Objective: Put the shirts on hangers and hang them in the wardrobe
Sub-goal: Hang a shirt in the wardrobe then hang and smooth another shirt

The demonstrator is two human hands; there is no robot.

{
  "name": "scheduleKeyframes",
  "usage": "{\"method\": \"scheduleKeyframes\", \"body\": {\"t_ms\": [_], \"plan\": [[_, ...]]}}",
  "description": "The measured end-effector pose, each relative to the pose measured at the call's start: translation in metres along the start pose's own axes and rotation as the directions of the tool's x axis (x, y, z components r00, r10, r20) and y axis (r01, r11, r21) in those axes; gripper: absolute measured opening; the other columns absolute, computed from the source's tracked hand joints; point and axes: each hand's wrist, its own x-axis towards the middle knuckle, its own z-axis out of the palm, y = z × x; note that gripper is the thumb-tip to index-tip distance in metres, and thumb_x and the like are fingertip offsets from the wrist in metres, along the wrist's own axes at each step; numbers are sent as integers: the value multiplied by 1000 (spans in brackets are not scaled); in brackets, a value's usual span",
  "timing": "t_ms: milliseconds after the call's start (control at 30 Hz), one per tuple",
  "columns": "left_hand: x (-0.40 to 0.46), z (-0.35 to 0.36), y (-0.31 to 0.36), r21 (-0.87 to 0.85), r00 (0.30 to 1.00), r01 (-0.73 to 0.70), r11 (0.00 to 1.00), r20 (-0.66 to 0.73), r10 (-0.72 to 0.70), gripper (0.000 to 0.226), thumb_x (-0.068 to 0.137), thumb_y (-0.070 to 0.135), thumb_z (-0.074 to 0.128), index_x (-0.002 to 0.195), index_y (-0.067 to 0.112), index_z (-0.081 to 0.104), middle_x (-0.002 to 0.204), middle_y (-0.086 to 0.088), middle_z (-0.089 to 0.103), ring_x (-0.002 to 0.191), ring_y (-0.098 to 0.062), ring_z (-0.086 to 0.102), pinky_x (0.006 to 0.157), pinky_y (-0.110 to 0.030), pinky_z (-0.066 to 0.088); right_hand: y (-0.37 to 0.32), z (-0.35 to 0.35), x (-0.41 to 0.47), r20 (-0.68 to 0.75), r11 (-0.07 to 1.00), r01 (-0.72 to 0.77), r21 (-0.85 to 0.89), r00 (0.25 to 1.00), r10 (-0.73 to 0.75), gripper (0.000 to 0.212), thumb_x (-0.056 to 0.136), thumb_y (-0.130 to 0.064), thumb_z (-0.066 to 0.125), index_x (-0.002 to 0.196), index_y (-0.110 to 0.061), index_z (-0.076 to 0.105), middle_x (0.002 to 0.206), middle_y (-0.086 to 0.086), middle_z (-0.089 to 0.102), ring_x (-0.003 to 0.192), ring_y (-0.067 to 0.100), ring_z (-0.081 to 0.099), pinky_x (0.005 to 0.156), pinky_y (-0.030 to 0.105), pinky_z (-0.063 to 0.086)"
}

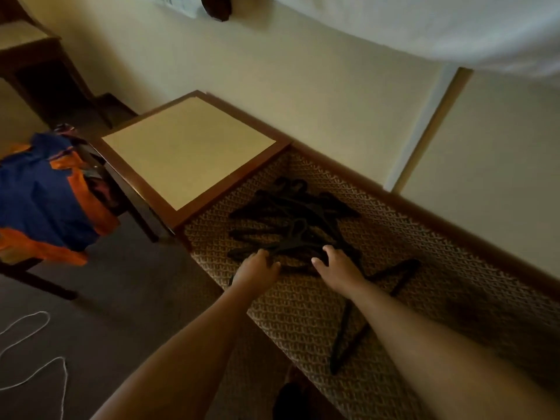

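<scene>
A heap of several black hangers (295, 213) lies on a woven bench seat (424, 268). My left hand (257, 268) reaches onto the near edge of the heap, fingers curled down over a hanger. My right hand (335, 263) rests on the heap just to the right, fingers bent onto the hangers. Two more black hangers lie apart to the right: one (400, 272) near my right wrist, another (348, 344) beside my right forearm. A pile of blue and orange shirts (45, 201) is draped over a chair at the left.
A wooden side table with a pale top (188, 150) stands left of the bench against the cream wall. A dark wooden desk (30, 56) is at the far left. A white cord (30, 374) lies on the dark carpet. White fabric (454, 22) hangs at the top right.
</scene>
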Motion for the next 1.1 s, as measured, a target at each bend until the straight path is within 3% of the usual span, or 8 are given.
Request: {"method": "scheduleKeyframes", "body": {"t_ms": [300, 633, 767, 933, 1100], "plan": [[101, 19, -23, 151, 996, 54, 987, 62, -64, 41, 98, 29, 47, 137, 16, 42, 134, -9, 47, 122, -26, 47, 99, -42, 46, 8, 18, 100, 15, 966, -9, -259, 1000, 14, 52, 100, -34, 44, 148, -17, 31, 151, 9, 32, 138, 29, 32, 110, 43, 35], [160, 55, -44, 364, 998, 0, 931, 53, -20, 41, 97, 23, 49, 137, 15, 40, 135, -7, 43, 123, -26, 43, 97, -38, 46, 28, 42, 157, -92, 901, 24, -433, 993, -71, 42, 99, -29, 47, 138, -15, 43, 140, 9, 43, 131, 28, 38, 108, 38, 35], [169, 64, -53, 472, 997, -34, 881, 72, 0, 42, 95, 16, 49, 136, 15, 38, 133, -8, 43, 122, -28, 43, 100, -40, 41, 33, 46, 166, -79, 849, 18, -528, 994, -70, 36, 95, -17, 52, 131, -15, 48, 136, 9, 44, 129, 27, 39, 108, 38, 33], [172, 57, -56, 449, 995, -76, 890, 96, 36, 40, 93, 7, 47, 133, 12, 39, 131, -10, 45, 117, -28, 47, 94, -38, 47, 33, 45, 168, -92, 854, 4, -520, 994, -60, 30, 92, -5, 51, 121, -13, 54, 128, 9, 49, 122, 27, 44, 106, 38, 37], [162, 29, -40, 444, 986, -165, 881, 67, 151, 35, 95, 5, 45, 129, 11, 43, 130, -9, 48, 118, -24, 49, 96, -31, 45, 17, 28, 159, -164, 887, 14, -462, 981, -101, 37, 97, -21, 51, 134, -16, 45, 134, 8, 44, 121, 26, 44, 98, 36, 41]]}}
